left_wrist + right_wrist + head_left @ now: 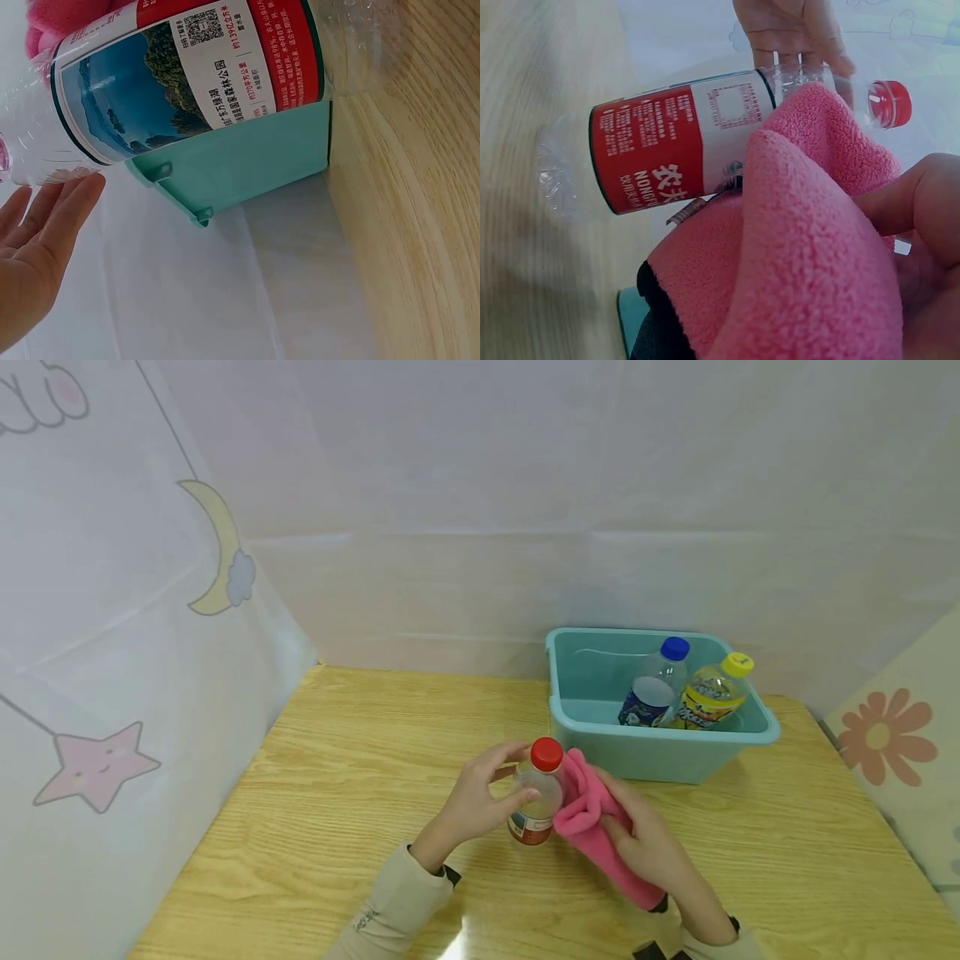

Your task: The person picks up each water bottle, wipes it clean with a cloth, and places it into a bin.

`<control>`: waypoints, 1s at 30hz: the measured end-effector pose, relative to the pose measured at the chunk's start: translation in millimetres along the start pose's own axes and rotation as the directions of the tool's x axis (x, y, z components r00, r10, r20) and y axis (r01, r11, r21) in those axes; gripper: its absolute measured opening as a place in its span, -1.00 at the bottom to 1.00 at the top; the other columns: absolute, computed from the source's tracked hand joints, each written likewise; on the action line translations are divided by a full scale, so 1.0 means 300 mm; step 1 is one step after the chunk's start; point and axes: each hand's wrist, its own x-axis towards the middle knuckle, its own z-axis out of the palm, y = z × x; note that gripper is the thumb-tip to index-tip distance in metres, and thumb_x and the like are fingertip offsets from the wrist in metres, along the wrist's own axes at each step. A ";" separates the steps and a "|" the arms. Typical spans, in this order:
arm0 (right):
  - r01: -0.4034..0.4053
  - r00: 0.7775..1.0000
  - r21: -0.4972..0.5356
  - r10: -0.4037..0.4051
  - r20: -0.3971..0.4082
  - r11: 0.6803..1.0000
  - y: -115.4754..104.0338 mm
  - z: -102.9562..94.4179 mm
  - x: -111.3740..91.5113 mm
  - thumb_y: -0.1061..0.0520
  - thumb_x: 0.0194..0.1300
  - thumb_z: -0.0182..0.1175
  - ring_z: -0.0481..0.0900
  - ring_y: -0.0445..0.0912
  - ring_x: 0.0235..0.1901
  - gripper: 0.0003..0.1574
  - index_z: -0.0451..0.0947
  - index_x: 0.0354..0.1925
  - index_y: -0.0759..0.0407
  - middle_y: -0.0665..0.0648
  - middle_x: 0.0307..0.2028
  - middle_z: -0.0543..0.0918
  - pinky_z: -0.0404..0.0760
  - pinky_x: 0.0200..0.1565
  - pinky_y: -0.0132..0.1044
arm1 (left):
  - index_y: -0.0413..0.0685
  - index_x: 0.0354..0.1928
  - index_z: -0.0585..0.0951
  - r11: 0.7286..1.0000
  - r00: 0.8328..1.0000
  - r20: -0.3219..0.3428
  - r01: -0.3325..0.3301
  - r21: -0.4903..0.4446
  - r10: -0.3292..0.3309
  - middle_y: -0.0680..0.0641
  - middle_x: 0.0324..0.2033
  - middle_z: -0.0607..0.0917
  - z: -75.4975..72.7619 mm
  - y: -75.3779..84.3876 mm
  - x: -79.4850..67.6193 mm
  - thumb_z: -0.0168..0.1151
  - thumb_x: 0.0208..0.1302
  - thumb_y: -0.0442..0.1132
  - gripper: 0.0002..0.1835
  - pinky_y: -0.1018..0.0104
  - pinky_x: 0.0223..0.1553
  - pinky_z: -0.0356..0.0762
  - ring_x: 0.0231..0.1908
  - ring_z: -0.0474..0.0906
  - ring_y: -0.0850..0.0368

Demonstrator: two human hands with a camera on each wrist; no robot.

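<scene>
A clear plastic bottle with a red cap and a red and white label stands upright on the wooden table. My left hand holds its upper part, thumb in front and fingers behind. From the right, my right hand grips a bunched pink towel; part of it lies against the bottle's side. The towel has a dark edge. In the left wrist view, the fingertips meet the bottle near its shoulder, and the label shows a lake picture.
Behind the towel stands a turquoise bin. Inside lean a blue-capped bottle and a yellow-capped bottle. The wooden table ends at a pale cloth backdrop.
</scene>
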 end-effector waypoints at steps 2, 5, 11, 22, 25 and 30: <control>0.030 0.999 -0.020 -0.030 -0.015 0.999 -0.008 -0.008 0.005 0.57 0.03 0.12 0.44 0.06 0.05 -0.19 0.26 0.26 0.22 0.21 0.11 0.46 0.50 0.00 -0.20 | -0.28 0.09 0.41 1.000 1.000 0.004 0.004 -0.001 -0.004 -0.17 0.00 0.53 -0.001 0.001 0.001 0.32 0.08 -0.33 -0.49 0.16 -0.06 0.52 0.01 0.48 -0.01; 0.063 0.997 -0.048 -0.065 -0.041 0.997 -0.017 -0.017 0.012 0.57 -0.01 0.14 0.47 0.04 0.01 -0.17 0.28 0.25 0.22 0.21 0.08 0.49 0.51 -0.04 -0.26 | -0.30 0.05 0.43 1.000 1.000 0.007 0.012 0.003 -0.012 -0.20 -0.03 0.55 -0.004 0.017 0.003 0.31 0.07 -0.36 -0.52 0.14 -0.06 0.52 0.00 0.48 -0.04; 0.113 0.991 -0.070 -0.118 -0.060 0.991 -0.034 -0.030 0.025 0.57 -0.02 0.16 0.50 0.01 -0.06 -0.17 0.29 0.24 0.22 0.19 0.02 0.51 0.57 -0.14 -0.08 | -0.43 0.00 0.43 1.000 1.000 0.010 0.021 -0.003 -0.021 -0.31 -0.08 0.55 -0.027 0.106 0.012 0.29 0.04 -0.46 -0.56 0.04 -0.08 0.52 -0.03 0.48 -0.19; 0.165 0.986 -0.105 -0.168 -0.016 0.981 -0.041 -0.036 0.048 0.51 0.02 0.17 0.50 -0.01 -0.03 -0.17 0.27 0.26 0.14 0.16 0.09 0.47 0.56 -0.14 0.00 | -0.26 0.04 0.48 0.999 1.000 -0.009 -0.019 0.038 0.020 -0.17 -0.04 0.56 -0.008 0.005 0.002 0.33 0.05 -0.33 -0.53 0.12 -0.10 0.55 -0.03 0.48 -0.04; 0.210 0.977 -0.122 -0.211 0.005 0.970 -0.042 -0.038 0.055 0.51 0.00 0.19 0.49 0.04 -0.01 -0.15 0.25 0.27 0.17 0.18 0.11 0.45 0.55 -0.14 0.04 | -0.22 0.04 0.49 0.998 0.999 -0.018 -0.035 0.056 0.036 -0.13 -0.05 0.56 -0.009 0.005 0.001 0.33 0.07 -0.30 -0.55 0.18 -0.12 0.56 -0.04 0.48 0.01; 0.270 0.963 -0.121 -0.268 0.037 0.955 -0.042 -0.041 0.070 0.52 -0.02 0.19 0.46 0.08 0.05 -0.10 0.22 0.29 0.18 0.19 0.16 0.41 0.53 -0.10 0.07 | -0.23 0.03 0.50 0.996 0.998 -0.022 -0.062 0.067 0.064 -0.14 -0.07 0.56 -0.007 0.003 0.001 0.32 0.07 -0.31 -0.55 0.14 -0.16 0.58 -0.07 0.50 0.02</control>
